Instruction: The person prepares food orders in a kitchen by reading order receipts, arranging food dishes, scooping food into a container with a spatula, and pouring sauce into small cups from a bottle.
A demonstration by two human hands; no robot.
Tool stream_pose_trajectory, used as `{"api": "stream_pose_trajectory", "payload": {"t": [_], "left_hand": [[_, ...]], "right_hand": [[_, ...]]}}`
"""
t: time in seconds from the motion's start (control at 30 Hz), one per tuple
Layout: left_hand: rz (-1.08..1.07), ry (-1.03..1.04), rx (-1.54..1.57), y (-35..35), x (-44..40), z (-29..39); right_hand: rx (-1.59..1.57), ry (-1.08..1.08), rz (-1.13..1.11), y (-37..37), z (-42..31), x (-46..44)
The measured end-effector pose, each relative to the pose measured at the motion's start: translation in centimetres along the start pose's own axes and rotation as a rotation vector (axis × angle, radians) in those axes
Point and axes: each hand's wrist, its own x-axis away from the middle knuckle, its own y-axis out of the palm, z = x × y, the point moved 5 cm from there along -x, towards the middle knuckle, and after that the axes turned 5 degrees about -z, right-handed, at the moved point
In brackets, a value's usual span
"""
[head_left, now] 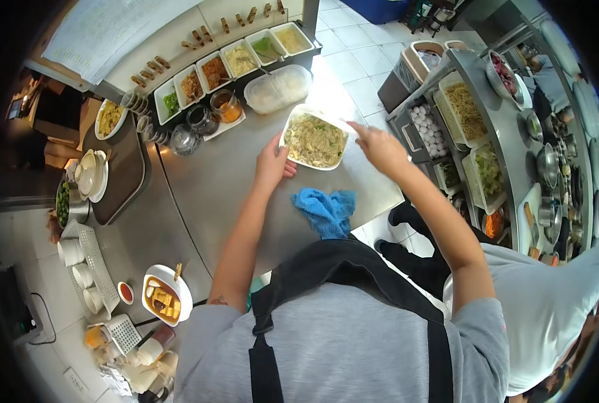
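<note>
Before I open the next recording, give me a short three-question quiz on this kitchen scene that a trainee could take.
1. Multiple choice: what colour is the cloth on the counter? A) red B) yellow C) blue
2. True or false: the left hand touches the white dish.
3. Count: how many white trays stand in the row along the counter's far side?

Key: 1. C; 2. True; 3. Six.
</note>
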Motion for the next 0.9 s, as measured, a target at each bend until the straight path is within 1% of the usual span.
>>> {"api": "stream_pose_trajectory", "payload": {"t": [0.03,0.07,0.17,0.23,0.27,0.33,0.37,0.43,0.47,0.6,0.7,0.8,0.9], "left_hand": [[0.018,-0.026,0.059,0.3,1.0,-0.6],[0.035,-0.055,0.119,0.8,2.1,-1.3],[0.032,-0.137,0.251,2.3,5.1,-3.2],[0.055,-0.177,0.376,3.7,6.3,-4.1],[0.035,-0.142,0.443,4.4,6.9,-4.2],[0.126,-0.081,0.473,6.1,8.0,-3.6],[0.171,-0.049,0.488,6.8,8.2,-3.3],[0.19,-0.002,0.505,7.3,8.5,-3.6],[0.215,0.007,0.521,7.3,8.7,-3.8],[0.235,0.028,0.537,6.1,9.6,-3.8],[0.25,0.027,0.507,5.3,10.1,-3.7],[0.286,0.023,0.486,4.3,10.8,-3.5],[0.287,-0.004,0.448,2.7,11.2,-4.0]], "right_hand": [[-0.026,0.014,-0.025,0.9,-0.4,0.4],[-0.097,-0.021,-0.031,1.7,-1.1,1.1],[-0.139,-0.056,0.058,1.2,-2.3,2.4],[-0.137,-0.021,0.074,1.9,-2.2,2.4],[-0.142,-0.006,0.067,2.8,-2.3,2.5],[-0.145,0.049,0.047,5.4,-3.4,3.0],[-0.173,0.017,0.065,6.0,-4.0,3.3],[-0.234,-0.042,0.089,6.3,-5.6,4.0],[-0.257,-0.075,0.095,5.7,-5.6,4.0],[-0.195,-0.091,-0.071,2.4,-5.4,4.7],[-0.135,-0.14,-0.121,4.0,-6.9,4.1],[-0.087,-0.309,-0.074,3.8,-7.2,2.6],[0.004,-0.288,-0.211,-1.2,-7.7,3.8]]}}
